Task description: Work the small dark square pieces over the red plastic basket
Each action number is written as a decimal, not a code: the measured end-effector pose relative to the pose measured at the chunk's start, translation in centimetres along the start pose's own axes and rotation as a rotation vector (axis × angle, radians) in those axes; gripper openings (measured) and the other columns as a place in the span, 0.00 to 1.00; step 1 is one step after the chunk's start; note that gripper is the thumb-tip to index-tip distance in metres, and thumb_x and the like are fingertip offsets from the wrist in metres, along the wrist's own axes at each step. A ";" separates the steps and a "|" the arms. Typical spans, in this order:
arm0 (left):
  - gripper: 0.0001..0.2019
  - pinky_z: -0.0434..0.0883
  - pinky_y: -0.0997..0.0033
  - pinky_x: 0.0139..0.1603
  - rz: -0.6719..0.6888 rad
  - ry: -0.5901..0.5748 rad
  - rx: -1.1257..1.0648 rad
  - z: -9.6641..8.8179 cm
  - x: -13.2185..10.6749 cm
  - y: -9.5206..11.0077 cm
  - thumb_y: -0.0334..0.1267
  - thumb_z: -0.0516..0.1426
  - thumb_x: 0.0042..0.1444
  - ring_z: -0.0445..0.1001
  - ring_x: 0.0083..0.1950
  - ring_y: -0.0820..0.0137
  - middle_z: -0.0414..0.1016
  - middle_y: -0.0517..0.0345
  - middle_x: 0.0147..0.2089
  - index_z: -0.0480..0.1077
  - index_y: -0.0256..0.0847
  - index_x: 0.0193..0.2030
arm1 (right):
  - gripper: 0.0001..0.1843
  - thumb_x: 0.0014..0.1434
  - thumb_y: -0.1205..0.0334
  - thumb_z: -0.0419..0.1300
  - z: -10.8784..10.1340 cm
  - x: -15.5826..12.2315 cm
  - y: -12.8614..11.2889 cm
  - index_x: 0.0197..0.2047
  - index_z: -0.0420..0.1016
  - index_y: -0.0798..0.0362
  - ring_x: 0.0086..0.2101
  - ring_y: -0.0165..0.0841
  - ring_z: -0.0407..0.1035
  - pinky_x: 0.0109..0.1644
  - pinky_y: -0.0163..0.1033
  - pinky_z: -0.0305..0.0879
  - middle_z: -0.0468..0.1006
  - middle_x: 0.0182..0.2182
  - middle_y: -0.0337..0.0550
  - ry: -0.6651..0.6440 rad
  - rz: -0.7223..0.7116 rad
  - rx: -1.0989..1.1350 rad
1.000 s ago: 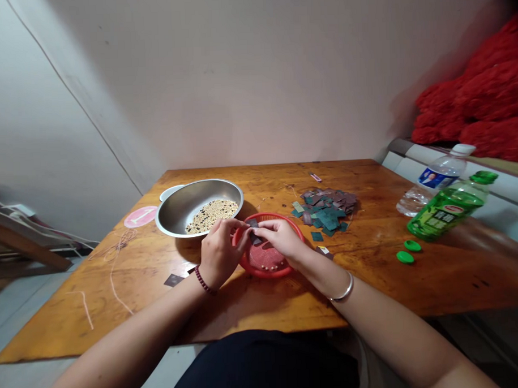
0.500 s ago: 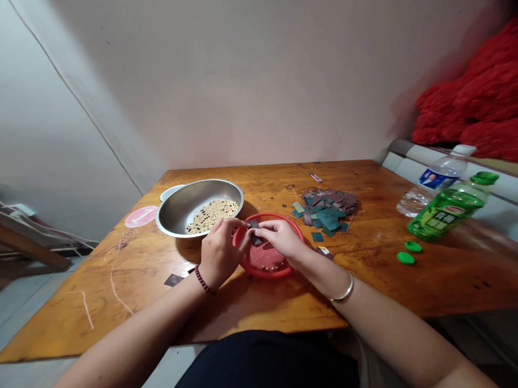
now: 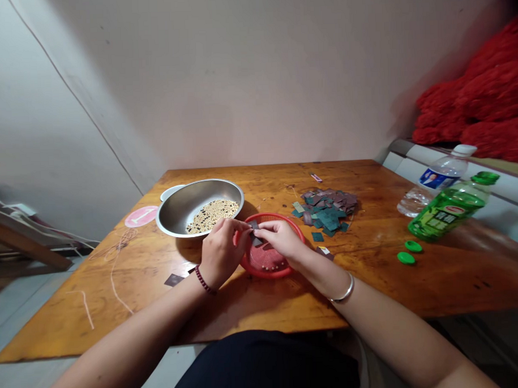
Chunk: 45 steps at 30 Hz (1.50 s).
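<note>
- Dark flat square piece (image 3: 256,240) was pinched by the person's left hand (image 3: 221,244) and right hand (image 3: 281,237), over round red plastic basket (image 3: 262,272).
- Pale round beads (image 3: 275,267) lay inside.

A small, flat, dark piece (image 3: 256,240) is held by both hands (image 3: 221,244) (image 3: 281,238) over the red basket (image 3: 263,256)

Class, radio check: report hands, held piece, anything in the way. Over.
Left hand, right hand: both pinching dark piece. Piece over red basket, pale beads inside. No obstruction visible at hands.
</note>
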<state>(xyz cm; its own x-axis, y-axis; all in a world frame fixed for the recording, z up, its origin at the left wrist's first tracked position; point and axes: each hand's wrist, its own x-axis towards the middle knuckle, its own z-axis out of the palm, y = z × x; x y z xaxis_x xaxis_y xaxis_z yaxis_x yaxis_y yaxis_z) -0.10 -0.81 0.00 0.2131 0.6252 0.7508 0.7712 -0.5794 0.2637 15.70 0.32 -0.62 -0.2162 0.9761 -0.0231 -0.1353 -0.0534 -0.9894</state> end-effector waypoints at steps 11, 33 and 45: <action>0.07 0.66 0.75 0.32 -0.059 -0.024 0.051 0.0 0.1 0.1 0.38 0.58 0.53 0.71 0.34 0.72 0.74 0.61 0.33 0.64 0.41 0.34 | 0.10 0.43 0.59 0.62 0.1 -0.1 0.0 0.28 0.77 0.57 0.24 0.26 0.64 0.30 0.33 0.58 0.74 0.23 0.39 -0.013 -0.005 -0.009; 0.07 0.65 0.74 0.31 -0.087 -0.078 0.030 -0.1 0.3 0.4 0.36 0.58 0.53 0.70 0.35 0.72 0.73 0.60 0.33 0.61 0.42 0.32 | 0.10 0.44 0.60 0.60 0.1 -0.3 -0.2 0.26 0.76 0.58 0.24 0.26 0.64 0.32 0.33 0.59 0.74 0.22 0.39 -0.013 -0.027 -0.037; 0.06 0.65 0.73 0.32 -0.084 -0.075 0.007 0.0 0.1 0.3 0.35 0.58 0.52 0.70 0.34 0.71 0.73 0.60 0.32 0.63 0.42 0.32 | 0.10 0.45 0.60 0.60 0.0 0.0 0.0 0.27 0.77 0.58 0.23 0.26 0.65 0.30 0.32 0.59 0.74 0.22 0.40 -0.010 -0.029 -0.052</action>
<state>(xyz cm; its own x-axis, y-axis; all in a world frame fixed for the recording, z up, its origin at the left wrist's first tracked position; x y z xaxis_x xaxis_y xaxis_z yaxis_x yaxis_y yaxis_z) 0.10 -0.90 0.13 0.1917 0.7094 0.6783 0.7923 -0.5197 0.3197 15.67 0.26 -0.67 -0.2227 0.9749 0.0067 -0.0913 -0.0140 -0.9957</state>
